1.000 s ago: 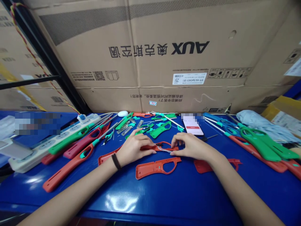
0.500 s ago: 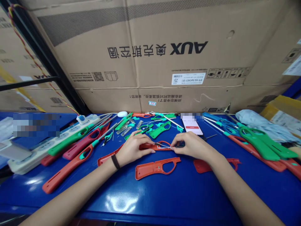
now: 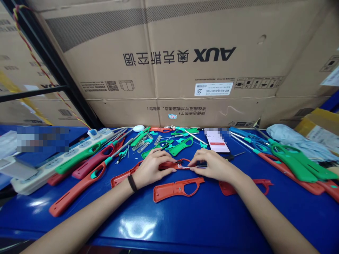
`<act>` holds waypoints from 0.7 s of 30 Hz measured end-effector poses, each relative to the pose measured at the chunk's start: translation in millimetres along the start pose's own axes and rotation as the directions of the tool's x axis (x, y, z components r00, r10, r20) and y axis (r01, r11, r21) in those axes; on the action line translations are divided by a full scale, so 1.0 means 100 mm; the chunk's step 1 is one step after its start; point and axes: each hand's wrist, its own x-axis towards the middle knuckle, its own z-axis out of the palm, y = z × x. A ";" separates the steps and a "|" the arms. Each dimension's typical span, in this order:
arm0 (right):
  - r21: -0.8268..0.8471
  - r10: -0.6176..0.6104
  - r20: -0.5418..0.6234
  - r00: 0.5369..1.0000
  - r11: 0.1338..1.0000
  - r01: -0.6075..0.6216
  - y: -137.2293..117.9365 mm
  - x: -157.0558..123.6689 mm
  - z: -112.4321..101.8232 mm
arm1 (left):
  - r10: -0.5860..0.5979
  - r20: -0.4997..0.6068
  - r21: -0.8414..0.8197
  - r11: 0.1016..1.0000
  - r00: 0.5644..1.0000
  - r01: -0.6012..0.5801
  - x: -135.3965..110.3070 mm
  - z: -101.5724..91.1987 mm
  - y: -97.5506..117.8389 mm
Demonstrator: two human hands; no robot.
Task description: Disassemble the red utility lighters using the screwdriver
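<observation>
My left hand (image 3: 155, 165) is closed around a red lighter casing half (image 3: 186, 160), which lies with its hollow side up. A thin white wire (image 3: 182, 166) and small dark parts show inside it near the finger loop. My right hand (image 3: 210, 165) pinches at the right end of this casing, where the wire runs to the fingertips; the exact grip is partly hidden. Another red casing half (image 3: 169, 190) lies in front, hollow side up. A further red casing half (image 3: 119, 179) is by my left wrist, and one red casing (image 3: 226, 188) lies partly under my right forearm.
Whole lighters (image 3: 79, 188) lie at the left by a white power strip (image 3: 29, 180); green lighters (image 3: 293, 164) rest at the right. Behind my hands are green casing parts (image 3: 181, 145), clear tanks (image 3: 143, 145), a phone (image 3: 217, 145) and a screwdriver (image 3: 239, 153). A large carton (image 3: 164, 77) stands behind.
My right hand has shifted slightly left and its fingertips sit lower on the casing. The wire now lies more within the casing. My left hand keeps its hold.
</observation>
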 end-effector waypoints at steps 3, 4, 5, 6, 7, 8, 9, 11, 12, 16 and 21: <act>0.002 0.008 -0.003 1.000 1.000 -0.008 -0.01 0.01 0.03 | 0.036 -0.003 -0.065 0.997 0.999 -0.037 0.00 0.03 0.02; 0.002 0.007 -0.005 1.000 1.000 -0.007 -0.02 0.01 0.04 | 0.053 0.006 -0.080 0.995 0.999 -0.052 0.00 0.03 0.04; 0.004 0.003 -0.007 1.000 1.000 -0.003 -0.02 0.01 0.04 | 0.070 0.017 -0.084 0.994 0.997 -0.069 0.00 0.04 0.05; 0.005 -0.002 -0.010 1.000 1.000 0.002 -0.02 0.01 0.04 | 0.088 0.028 -0.078 0.993 0.996 -0.085 0.00 0.04 0.06; 0.006 -0.007 -0.013 1.000 1.000 0.007 -0.02 0.01 0.04 | 0.103 0.037 -0.064 0.993 0.994 -0.101 0.00 0.04 0.07; 0.005 -0.011 -0.014 1.000 1.000 0.011 -0.02 0.01 0.04 | 0.117 0.042 -0.045 0.992 0.992 -0.115 0.00 0.04 0.08; 0.002 -0.014 -0.014 1.000 1.000 0.014 -0.02 0.01 0.04 | 0.128 0.043 -0.026 0.992 0.991 -0.127 0.00 0.04 0.08; -0.010 -0.017 -0.015 1.000 1.000 0.017 -0.02 0.01 0.04 | 0.148 0.041 0.008 0.989 0.988 -0.148 0.00 0.04 0.07; -0.017 -0.018 -0.015 1.000 1.000 0.018 -0.03 0.01 0.04 | 0.159 0.040 0.025 0.987 0.986 -0.160 0.00 0.05 0.06; -0.058 -0.023 0.002 1.000 0.998 0.024 -0.06 0.01 0.02 | 0.232 0.047 0.122 0.964 0.972 -0.236 -0.01 0.05 0.02; -0.110 0.001 0.033 0.999 0.994 0.003 -0.11 -0.01 0.01 | 0.260 0.068 0.200 0.942 0.963 -0.268 -0.01 0.05 0.05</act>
